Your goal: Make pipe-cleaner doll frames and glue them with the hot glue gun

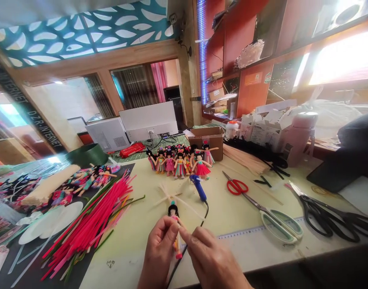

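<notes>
Near the table's front edge, a small pipe-cleaner doll (173, 210) with black hair and a pink top is held between my hands. My left hand (161, 251) pinches its body from the left, thumb and fingers closed. From the right, my right hand (212, 255) has its thumb and index finger pressed together at the doll's side; whether it grips the doll or a small part on it is hidden. The doll's legs hang below my fingers, one ending in a red foot. Just beyond lies a blue glue gun (198, 188), its black cord running beneath my hands.
Finished dolls (179, 164) stand grouped at the back before a cardboard box (218, 146). Red-handled scissors (237, 186), green-handled scissors (281, 226) and black scissors (318, 216) lie right, by a ruler (244, 233). Pink pipe cleaners (90, 228) are heaped left, beside glue sticks (29, 261).
</notes>
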Action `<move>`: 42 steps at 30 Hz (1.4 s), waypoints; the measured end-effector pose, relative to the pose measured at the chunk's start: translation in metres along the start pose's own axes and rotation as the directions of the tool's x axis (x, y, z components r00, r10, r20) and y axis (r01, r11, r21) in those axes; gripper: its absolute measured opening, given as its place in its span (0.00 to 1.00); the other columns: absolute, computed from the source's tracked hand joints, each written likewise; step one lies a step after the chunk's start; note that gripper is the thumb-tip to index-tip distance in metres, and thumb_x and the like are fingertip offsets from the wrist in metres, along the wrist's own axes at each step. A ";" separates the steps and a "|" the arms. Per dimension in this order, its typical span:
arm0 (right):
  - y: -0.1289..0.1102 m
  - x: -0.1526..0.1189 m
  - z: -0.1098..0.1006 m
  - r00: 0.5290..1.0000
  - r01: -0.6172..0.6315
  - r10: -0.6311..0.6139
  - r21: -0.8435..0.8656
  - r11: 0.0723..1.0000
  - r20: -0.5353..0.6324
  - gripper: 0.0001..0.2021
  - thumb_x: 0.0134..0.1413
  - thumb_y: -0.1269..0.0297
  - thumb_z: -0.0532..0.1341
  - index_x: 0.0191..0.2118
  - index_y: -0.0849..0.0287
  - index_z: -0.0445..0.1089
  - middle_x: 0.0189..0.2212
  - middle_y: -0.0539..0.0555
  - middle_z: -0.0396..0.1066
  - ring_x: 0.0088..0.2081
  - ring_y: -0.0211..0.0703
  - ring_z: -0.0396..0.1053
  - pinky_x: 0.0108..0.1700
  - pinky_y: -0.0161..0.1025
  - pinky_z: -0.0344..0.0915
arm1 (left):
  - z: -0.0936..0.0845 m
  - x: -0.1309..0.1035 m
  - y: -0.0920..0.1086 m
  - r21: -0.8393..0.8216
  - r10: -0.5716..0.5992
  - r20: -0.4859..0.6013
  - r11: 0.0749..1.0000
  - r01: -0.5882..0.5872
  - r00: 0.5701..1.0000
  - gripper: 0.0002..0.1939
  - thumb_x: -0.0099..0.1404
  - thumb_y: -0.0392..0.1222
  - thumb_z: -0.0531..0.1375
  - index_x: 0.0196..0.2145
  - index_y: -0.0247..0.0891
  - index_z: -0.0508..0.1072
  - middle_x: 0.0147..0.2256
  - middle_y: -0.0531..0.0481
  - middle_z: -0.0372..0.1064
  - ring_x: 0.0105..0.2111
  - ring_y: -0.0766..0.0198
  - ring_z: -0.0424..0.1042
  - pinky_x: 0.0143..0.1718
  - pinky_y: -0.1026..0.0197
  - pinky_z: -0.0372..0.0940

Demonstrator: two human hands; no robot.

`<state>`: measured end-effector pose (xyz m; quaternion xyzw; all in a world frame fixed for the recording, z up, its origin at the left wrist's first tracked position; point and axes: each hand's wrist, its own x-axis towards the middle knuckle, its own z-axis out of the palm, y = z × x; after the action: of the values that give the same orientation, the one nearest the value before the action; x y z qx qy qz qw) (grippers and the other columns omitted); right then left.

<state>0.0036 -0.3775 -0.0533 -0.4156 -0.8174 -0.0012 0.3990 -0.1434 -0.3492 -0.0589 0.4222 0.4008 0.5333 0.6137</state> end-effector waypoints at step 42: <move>0.020 0.024 -0.045 0.972 0.015 -0.023 0.039 0.999 0.234 0.14 0.60 0.74 0.51 0.43 0.54 0.72 0.29 0.52 0.67 0.28 0.37 0.65 0.29 0.32 0.61 | -0.012 0.017 0.048 0.474 -0.126 0.326 0.879 -0.046 0.937 0.15 0.58 0.49 0.63 0.26 0.34 0.69 0.23 0.50 0.64 0.22 0.69 0.64 0.22 0.67 0.57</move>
<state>0.0384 -0.3638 -0.0136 -0.3975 -0.8625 0.0592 0.3075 -0.1677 -0.3272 -0.0179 0.6382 0.4133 0.3230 0.5635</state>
